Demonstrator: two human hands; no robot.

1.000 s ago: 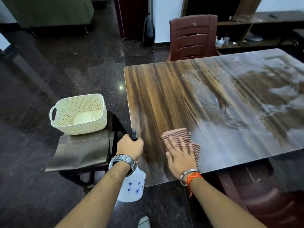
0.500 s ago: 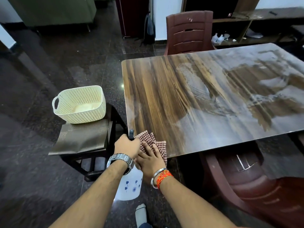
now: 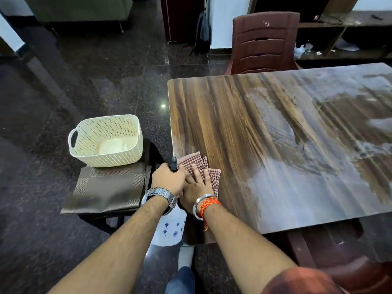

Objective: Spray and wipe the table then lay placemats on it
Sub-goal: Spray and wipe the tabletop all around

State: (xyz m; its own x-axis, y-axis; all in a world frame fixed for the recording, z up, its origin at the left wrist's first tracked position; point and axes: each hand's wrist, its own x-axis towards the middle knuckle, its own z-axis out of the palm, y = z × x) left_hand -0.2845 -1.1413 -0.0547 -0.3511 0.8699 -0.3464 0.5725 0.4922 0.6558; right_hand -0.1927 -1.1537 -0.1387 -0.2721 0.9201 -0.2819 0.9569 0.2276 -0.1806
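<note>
Evidently mid-wipe, the right hand (image 3: 196, 187) presses the checked cloth (image 3: 198, 164), fingers spread, at the 7 o'clock corner of the bench (image 3: 275, 145), the left hand (image 3: 167, 180) clamps its fingers round the spray bottle (image 3: 169, 228), wet film shows toward 3 o'clock, and the placemats (image 3: 110, 185) lie unlaid under a basket (image 3: 106, 141) at 9 o'clock

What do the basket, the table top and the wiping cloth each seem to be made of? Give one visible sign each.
Basket: likely moulded plastic, matt cream; rows of regular holes and a moulded handle.
Table top: wood-grain surface, perhaps laminate, glossy; it reflects light.
Cloth: woven fabric, checked red and white; soft, folded edges.
</note>
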